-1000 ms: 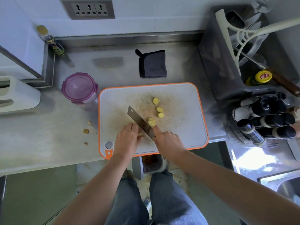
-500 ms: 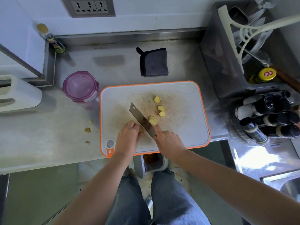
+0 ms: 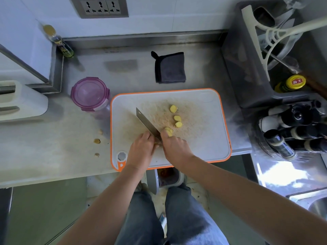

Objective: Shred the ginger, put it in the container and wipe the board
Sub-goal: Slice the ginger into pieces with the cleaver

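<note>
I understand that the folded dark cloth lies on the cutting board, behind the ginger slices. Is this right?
Not quite. The head view shows the folded dark cloth lying on the steel counter, just beyond the cutting board, not on it. It is indeed behind the ginger slices.

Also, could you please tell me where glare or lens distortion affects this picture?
Head view: strong glare blows out the steel worktop by the sink at lower right; wide-angle distortion bows straight edges toward the frame's corners; the cutting board, knife and ginger slices are sharp, evenly lit.
</note>
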Tool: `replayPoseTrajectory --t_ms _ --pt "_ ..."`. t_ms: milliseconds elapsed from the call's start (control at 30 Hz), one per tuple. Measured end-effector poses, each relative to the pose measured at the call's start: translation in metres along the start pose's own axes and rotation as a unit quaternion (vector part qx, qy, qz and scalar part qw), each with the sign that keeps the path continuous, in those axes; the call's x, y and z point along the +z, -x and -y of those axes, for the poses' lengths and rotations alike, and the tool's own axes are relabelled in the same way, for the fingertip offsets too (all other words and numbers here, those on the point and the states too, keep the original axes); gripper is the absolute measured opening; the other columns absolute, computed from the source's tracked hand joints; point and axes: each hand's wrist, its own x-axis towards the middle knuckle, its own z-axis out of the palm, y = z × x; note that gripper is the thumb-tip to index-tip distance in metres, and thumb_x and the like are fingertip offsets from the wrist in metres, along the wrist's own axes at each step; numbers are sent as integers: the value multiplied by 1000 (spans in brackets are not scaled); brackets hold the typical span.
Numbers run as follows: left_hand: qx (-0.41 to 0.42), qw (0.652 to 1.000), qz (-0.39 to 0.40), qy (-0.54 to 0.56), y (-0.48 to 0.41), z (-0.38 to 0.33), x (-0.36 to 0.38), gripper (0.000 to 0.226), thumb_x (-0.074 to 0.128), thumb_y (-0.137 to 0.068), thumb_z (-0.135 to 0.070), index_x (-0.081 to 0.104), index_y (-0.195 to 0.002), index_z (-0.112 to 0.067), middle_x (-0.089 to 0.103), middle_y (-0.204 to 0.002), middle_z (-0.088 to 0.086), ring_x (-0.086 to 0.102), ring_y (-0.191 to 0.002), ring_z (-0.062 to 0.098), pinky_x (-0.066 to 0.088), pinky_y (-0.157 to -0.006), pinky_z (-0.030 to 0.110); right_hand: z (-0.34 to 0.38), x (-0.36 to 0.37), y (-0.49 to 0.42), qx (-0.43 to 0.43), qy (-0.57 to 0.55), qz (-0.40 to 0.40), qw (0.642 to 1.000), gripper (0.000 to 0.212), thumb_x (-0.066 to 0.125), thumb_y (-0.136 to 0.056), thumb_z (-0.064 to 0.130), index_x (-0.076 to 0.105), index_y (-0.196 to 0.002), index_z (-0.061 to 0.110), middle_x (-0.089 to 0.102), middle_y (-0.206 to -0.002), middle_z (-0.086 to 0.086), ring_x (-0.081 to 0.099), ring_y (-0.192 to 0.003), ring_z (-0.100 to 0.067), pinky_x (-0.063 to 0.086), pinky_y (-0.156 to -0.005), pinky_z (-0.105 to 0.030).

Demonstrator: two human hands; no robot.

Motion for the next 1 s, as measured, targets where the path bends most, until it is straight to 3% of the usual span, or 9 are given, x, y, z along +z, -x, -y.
replayPoseTrajectory --t_ms 200,367,500,600,733,833,1000 --pt "-12 1000 -6 8 1 -3 -4 14 71 -84 -16 69 -95 -6 61 -91 9 59 -83 27 52 -69 41 -5 3 -3 -6 -17 -29 999 33 41 -98 9 30 -128 9 63 -87 -10 63 -77 -32 38 -59 -34" --pt "-4 1000 -3 22 5 -3 -11 13 69 -85 -12 66 -96 -7 60 -93 8 58 -85 27 47 -71 36 -16 -1 -2 25 -116 -37 992 32 40 -101 23 34 -129 9 61 -95 -15 59 -85 -35 41 -67 -37" --pt "19 1000 -2 24 14 -3 -13 22 69 -84 -5 65 -106 -8 61 -102 6 58 -94 25 52 -77 37 -27 -6 0 40 -123 -46 990 30 39 -101 24 35 -127 10 52 -85 -9 50 -76 -29 35 -65 -34" --pt "-6 999 -17 34 17 -5 -12 35 73 -80 -9 63 -114 -11 61 -105 6 57 -98 23 53 -84 36 -31 -7 5 42 -125 -67 989 25 38 -101 25 37 -120 10 49 -77 -6 45 -68 -26 33 -61 -33" --pt "-100 991 -55 76 21 -11 -7 52 83 -71 -29 57 -112 -10 60 -103 6 57 -95 24 49 -79 32 -31 -9 14 18 -101 -37 994 22 36 -101 27 36 -118 13 50 -76 -8 46 -68 -28 35 -61 -33" --pt "-174 977 -73 102 22 -15 -4 45 81 -72 -37 58 -100 -11 61 -93 5 58 -84 23 41 -69 27 -32 -9 19 1 -51 -20 999 21 35 -101 27 36 -116 13 48 -77 -6 45 -68 -27 34 -62 -32" --pt "-171 976 -72 115 21 -14 -1 27 76 -79 -32 62 -92 -13 64 -83 2 59 -75 19 41 -67 25 -31 -6 19 -14 -46 -9 999 22 33 -101 27 37 -117 12 48 -76 -5 45 -66 -26 33 -60 -32"
